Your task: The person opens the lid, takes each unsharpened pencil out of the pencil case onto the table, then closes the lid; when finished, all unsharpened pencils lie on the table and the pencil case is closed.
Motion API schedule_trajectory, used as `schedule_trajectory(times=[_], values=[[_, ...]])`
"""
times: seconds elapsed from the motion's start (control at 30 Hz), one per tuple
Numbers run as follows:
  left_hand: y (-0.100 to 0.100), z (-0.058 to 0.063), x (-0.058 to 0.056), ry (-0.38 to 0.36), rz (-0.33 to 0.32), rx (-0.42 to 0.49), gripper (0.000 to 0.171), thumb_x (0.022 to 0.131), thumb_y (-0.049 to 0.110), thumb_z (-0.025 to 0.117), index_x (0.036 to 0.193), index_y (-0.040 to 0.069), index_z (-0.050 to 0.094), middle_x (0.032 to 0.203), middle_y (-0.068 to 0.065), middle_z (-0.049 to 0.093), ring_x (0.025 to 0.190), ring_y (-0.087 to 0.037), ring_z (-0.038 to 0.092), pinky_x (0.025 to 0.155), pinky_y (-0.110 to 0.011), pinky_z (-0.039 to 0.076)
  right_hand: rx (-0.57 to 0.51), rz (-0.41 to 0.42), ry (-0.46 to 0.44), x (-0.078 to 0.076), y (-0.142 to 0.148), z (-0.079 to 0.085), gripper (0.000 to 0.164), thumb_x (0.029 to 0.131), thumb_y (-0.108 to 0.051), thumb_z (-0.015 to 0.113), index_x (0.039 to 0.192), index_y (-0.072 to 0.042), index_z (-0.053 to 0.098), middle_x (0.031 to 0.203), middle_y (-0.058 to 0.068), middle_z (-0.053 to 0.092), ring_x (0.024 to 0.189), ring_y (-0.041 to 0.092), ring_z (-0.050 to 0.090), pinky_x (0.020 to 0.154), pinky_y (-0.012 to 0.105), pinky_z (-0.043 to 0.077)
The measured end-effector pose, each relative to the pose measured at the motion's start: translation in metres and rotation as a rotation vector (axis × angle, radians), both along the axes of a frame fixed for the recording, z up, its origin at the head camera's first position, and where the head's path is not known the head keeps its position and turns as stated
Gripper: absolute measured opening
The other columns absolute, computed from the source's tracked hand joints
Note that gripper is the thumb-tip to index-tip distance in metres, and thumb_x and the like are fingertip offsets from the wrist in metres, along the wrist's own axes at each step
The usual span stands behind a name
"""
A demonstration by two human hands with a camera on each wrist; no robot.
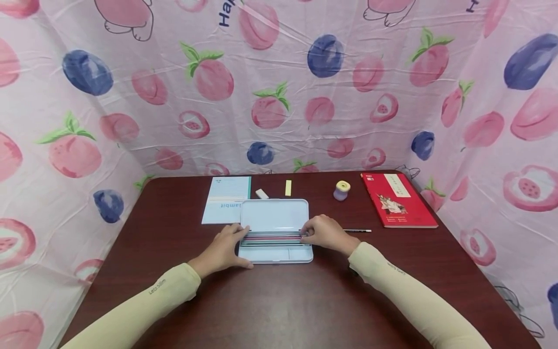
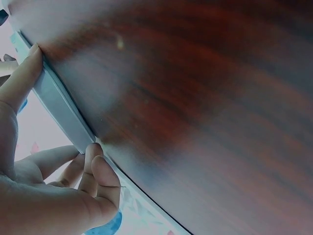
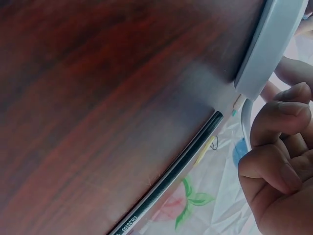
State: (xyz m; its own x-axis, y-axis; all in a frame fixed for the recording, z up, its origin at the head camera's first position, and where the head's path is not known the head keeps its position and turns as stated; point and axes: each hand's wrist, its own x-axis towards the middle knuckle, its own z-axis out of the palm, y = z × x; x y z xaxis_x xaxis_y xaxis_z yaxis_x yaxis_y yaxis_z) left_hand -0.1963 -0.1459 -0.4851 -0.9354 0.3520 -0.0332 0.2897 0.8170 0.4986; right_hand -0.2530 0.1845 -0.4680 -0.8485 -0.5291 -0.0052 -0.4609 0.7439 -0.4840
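An open pale pencil case (image 1: 257, 254) lies on the table with its lid (image 1: 274, 213) tipped back. Several pencils (image 1: 274, 241) lie lengthwise in its tray. My left hand (image 1: 222, 248) grips the case's left end, thumb at the front corner and fingers by the hinge. In the left wrist view, the thumb and curled fingers of that hand (image 2: 54, 196) span the case's side wall (image 2: 61, 110). At the right end, my right hand (image 1: 324, 233) reaches over the tray, fingertips pinching a pencil near the hinge; the fingers partly hide it. The right wrist view shows these fingers (image 3: 281, 147) curled beside the case.
A dark pencil (image 3: 171, 176) lies on the table right of the case. Behind are a white eraser (image 1: 262, 194), a yellow strip (image 1: 288, 188) and a yellow-and-lilac small container (image 1: 341, 190). A pale notebook (image 1: 222, 208) lies left, a red book (image 1: 396, 201) right. Patterned curtains (image 1: 279, 135) surround the table.
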Motion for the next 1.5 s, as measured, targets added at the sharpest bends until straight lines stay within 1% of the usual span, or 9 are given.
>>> schedule_trajectory(times=[0.17, 0.3, 0.53, 0.7, 1.03, 1.17, 1.27, 1.37, 1.5], values=[[-0.001, -0.001, 0.0, 0.004, -0.006, -0.001, 0.11, 0.07, 0.045, 0.101, 0.159, 0.007, 0.05, 0.144, -0.013, 0.057, 0.126, -0.028, 0.049, 0.11, -0.051, 0.045, 0.011, -0.008, -0.002, 0.0, 0.0, -0.001, 0.018, 0.087, -0.025, 0.089, 0.1, -0.013, 0.086, 0.063, -0.007, 0.061, 0.059, 0.008, 0.051, 0.054, 0.024, 0.041], [-0.001, -0.001, 0.0, -0.004, -0.004, 0.003, 0.11, 0.07, 0.045, 0.1, 0.16, 0.008, 0.049, 0.145, -0.014, 0.056, 0.126, -0.028, 0.049, 0.11, -0.051, 0.046, 0.035, -0.005, 0.006, 0.0, -0.001, 0.0, 0.018, 0.087, -0.025, 0.089, 0.1, -0.013, 0.087, 0.066, -0.008, 0.067, 0.06, 0.008, 0.052, 0.055, 0.024, 0.042], [-0.001, 0.0, 0.002, -0.003, -0.004, 0.007, 0.111, 0.07, 0.045, 0.101, 0.16, 0.007, 0.049, 0.146, -0.014, 0.056, 0.129, -0.029, 0.049, 0.112, -0.052, 0.045, 0.105, 0.027, 0.063, 0.003, -0.007, 0.003, 0.015, 0.088, -0.023, 0.089, 0.098, -0.013, 0.087, 0.071, -0.006, 0.073, 0.062, 0.007, 0.05, 0.057, 0.023, 0.041], [-0.001, 0.0, 0.002, -0.004, -0.004, 0.006, 0.111, 0.07, 0.045, 0.101, 0.16, 0.007, 0.049, 0.148, -0.015, 0.056, 0.129, -0.029, 0.049, 0.113, -0.053, 0.045, 0.149, 0.055, 0.113, 0.004, -0.009, 0.004, 0.015, 0.088, -0.023, 0.088, 0.098, -0.012, 0.087, 0.066, -0.007, 0.071, 0.059, 0.006, 0.048, 0.057, 0.022, 0.04], [-0.001, 0.002, 0.001, 0.003, -0.009, 0.008, 0.11, 0.07, 0.044, 0.101, 0.159, 0.006, 0.049, 0.145, -0.014, 0.057, 0.127, -0.029, 0.049, 0.111, -0.053, 0.045, 0.171, 0.081, 0.141, 0.002, -0.007, 0.006, 0.011, 0.088, -0.022, 0.087, 0.097, -0.015, 0.087, 0.059, -0.011, 0.06, 0.057, 0.005, 0.045, 0.055, 0.022, 0.038], [-0.001, 0.001, 0.001, 0.006, -0.012, 0.006, 0.111, 0.07, 0.044, 0.101, 0.159, 0.006, 0.049, 0.144, -0.014, 0.057, 0.126, -0.029, 0.049, 0.111, -0.053, 0.045, 0.18, 0.088, 0.165, 0.0, -0.006, 0.007, 0.011, 0.087, -0.023, 0.088, 0.094, -0.016, 0.087, 0.065, -0.009, 0.068, 0.059, 0.004, 0.048, 0.057, 0.022, 0.042], [0.0, 0.0, 0.0, 0.006, -0.014, 0.007, 0.111, 0.07, 0.045, 0.101, 0.159, 0.006, 0.049, 0.144, -0.014, 0.057, 0.127, -0.029, 0.049, 0.111, -0.052, 0.045, 0.166, 0.065, 0.142, -0.002, -0.002, 0.008, 0.013, 0.086, -0.025, 0.089, 0.095, -0.015, 0.087, 0.069, -0.008, 0.072, 0.061, 0.004, 0.052, 0.059, 0.023, 0.046], [0.0, 0.0, 0.0, 0.005, -0.014, 0.005, 0.111, 0.069, 0.045, 0.101, 0.159, 0.006, 0.049, 0.143, -0.013, 0.057, 0.126, -0.028, 0.049, 0.11, -0.052, 0.045, 0.149, 0.045, 0.092, -0.002, 0.0, 0.009, 0.017, 0.086, -0.025, 0.089, 0.098, -0.014, 0.087, 0.064, -0.009, 0.065, 0.06, 0.006, 0.051, 0.057, 0.024, 0.044], [0.0, 0.0, -0.001, 0.003, -0.012, 0.0, 0.111, 0.069, 0.045, 0.101, 0.159, 0.007, 0.049, 0.142, -0.013, 0.058, 0.125, -0.027, 0.049, 0.109, -0.051, 0.045, 0.149, 0.045, 0.06, -0.002, 0.001, 0.01, 0.019, 0.087, -0.024, 0.089, 0.102, -0.013, 0.086, 0.065, -0.01, 0.064, 0.06, 0.007, 0.052, 0.057, 0.024, 0.044]])
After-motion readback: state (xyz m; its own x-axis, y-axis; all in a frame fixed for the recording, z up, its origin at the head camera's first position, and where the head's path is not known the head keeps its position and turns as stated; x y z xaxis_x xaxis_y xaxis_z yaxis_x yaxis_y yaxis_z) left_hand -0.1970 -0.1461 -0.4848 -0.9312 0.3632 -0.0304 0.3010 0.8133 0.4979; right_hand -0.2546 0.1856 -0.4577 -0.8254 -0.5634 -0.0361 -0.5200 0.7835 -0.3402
